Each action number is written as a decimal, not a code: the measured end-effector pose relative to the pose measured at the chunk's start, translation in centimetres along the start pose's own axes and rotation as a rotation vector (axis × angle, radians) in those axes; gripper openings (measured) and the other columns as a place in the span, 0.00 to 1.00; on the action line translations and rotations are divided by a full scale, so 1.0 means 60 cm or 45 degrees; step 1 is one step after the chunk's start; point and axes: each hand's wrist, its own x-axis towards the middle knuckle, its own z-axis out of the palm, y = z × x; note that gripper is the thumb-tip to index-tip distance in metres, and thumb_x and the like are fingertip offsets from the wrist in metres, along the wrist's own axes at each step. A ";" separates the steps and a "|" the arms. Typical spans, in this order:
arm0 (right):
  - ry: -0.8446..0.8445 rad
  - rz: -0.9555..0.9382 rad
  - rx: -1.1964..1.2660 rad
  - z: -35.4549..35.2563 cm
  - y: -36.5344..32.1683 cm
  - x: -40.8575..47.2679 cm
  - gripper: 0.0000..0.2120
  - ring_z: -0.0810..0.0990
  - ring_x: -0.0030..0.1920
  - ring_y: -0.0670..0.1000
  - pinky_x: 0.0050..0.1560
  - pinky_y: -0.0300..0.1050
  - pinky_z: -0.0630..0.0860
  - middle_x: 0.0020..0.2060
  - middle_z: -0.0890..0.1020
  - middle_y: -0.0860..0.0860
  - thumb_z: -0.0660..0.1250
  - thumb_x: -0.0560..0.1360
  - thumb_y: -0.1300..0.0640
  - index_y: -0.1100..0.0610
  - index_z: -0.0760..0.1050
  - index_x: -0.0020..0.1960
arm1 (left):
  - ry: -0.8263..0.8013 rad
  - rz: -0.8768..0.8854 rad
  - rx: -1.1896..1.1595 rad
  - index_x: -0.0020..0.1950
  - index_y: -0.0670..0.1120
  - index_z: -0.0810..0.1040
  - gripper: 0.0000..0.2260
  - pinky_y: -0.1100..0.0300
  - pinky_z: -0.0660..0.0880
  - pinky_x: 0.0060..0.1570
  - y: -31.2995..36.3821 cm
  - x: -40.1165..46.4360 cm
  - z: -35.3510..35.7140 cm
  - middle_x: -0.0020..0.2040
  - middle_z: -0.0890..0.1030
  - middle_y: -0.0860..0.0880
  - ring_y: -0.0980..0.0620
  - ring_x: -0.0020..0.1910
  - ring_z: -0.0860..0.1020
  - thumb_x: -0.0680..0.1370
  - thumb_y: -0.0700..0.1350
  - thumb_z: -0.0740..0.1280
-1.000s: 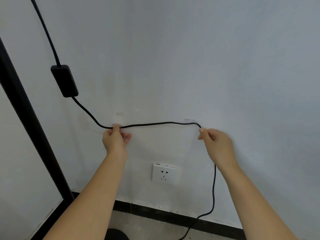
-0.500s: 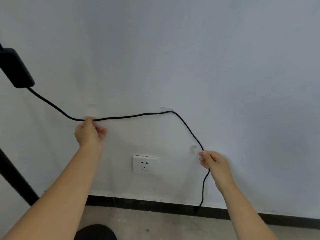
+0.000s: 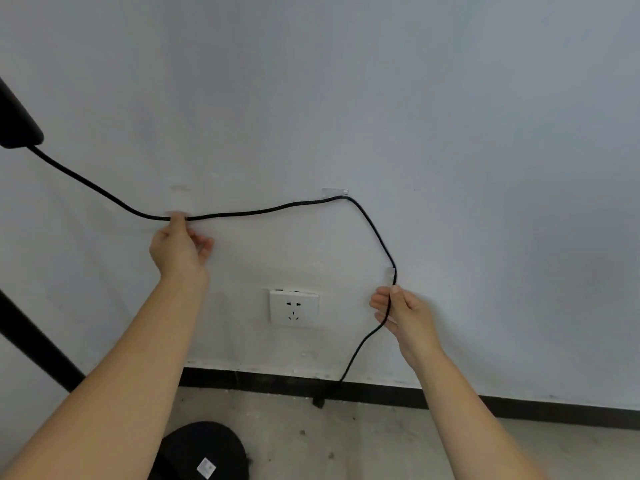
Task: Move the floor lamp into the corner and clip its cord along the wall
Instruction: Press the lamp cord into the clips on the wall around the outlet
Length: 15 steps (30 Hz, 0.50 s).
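Observation:
The black lamp cord (image 3: 263, 211) runs from an inline switch box (image 3: 17, 126) at the left edge along the white wall. My left hand (image 3: 180, 249) presses the cord up at a clear clip (image 3: 178, 202). The cord passes through a second clear clip (image 3: 334, 192), then bends down to a third clip (image 3: 390, 271). My right hand (image 3: 403, 313) pinches the cord just below that third clip. Below my hand the cord drops to the floor. The black lamp pole (image 3: 31, 337) slants at the left, and the round black lamp base (image 3: 204, 452) sits on the floor.
A white wall socket (image 3: 293, 308) sits between my hands. A black skirting strip (image 3: 381, 393) lines the bottom of the wall above the grey concrete floor (image 3: 363, 445).
My right hand slid down the cord from the second clip to the third, lower clip. The view shifted right, so the switch box and pole moved toward the left edge. The left hand stayed put.

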 end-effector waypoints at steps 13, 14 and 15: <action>0.026 0.109 -0.390 0.061 0.003 0.011 0.15 0.83 0.40 0.56 0.40 0.45 0.80 0.40 0.82 0.59 0.55 0.81 0.56 0.64 0.76 0.46 | -0.071 0.037 0.047 0.39 0.47 0.69 0.10 0.61 0.75 0.33 0.009 -0.002 -0.021 0.32 0.71 0.50 0.56 0.28 0.70 0.77 0.49 0.65; 0.011 0.142 -0.364 0.064 0.004 0.009 0.15 0.83 0.39 0.55 0.40 0.46 0.81 0.41 0.82 0.60 0.56 0.81 0.57 0.66 0.76 0.48 | -0.080 0.041 0.063 0.40 0.47 0.69 0.10 0.61 0.75 0.32 0.010 -0.002 -0.022 0.33 0.71 0.50 0.55 0.29 0.71 0.77 0.50 0.65; -0.020 0.171 -0.343 0.070 0.008 0.007 0.15 0.84 0.39 0.54 0.39 0.45 0.82 0.42 0.83 0.60 0.56 0.81 0.58 0.66 0.76 0.49 | -0.084 0.040 0.066 0.42 0.46 0.69 0.10 0.61 0.75 0.33 0.010 -0.003 -0.023 0.33 0.72 0.50 0.55 0.29 0.71 0.77 0.50 0.65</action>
